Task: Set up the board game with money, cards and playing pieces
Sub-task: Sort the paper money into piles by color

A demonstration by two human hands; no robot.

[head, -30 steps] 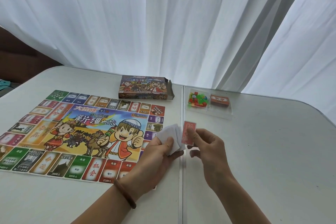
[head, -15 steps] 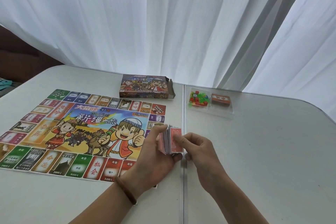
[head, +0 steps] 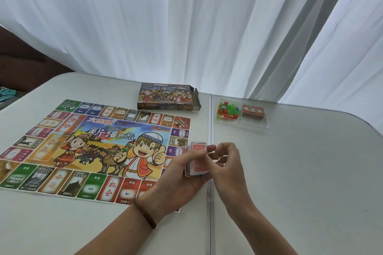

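While the left hand (head: 180, 178) lies palm up over the near right corner of the game board (head: 93, 151), it cradles a stack of red cards (head: 195, 160), with the thumb laid across the top card. At 3 o'clock of the stack, the right hand (head: 228, 161) has its fingers curled and pinches the stack's right edge. A brown bracelet (head: 145, 215) circles the left wrist. The board lies flat and unfolded on the white counter (head: 300, 172), reaching out to 9 o'clock of the hands. At 11 o'clock, just beyond the board's far edge, the game box (head: 167, 99) lies with its right end flap open. At 1 o'clock sits a clear plastic tray (head: 263, 124): coloured playing pieces (head: 227, 111) fill its left compartment and an orange card pack (head: 253, 111) fills its right.
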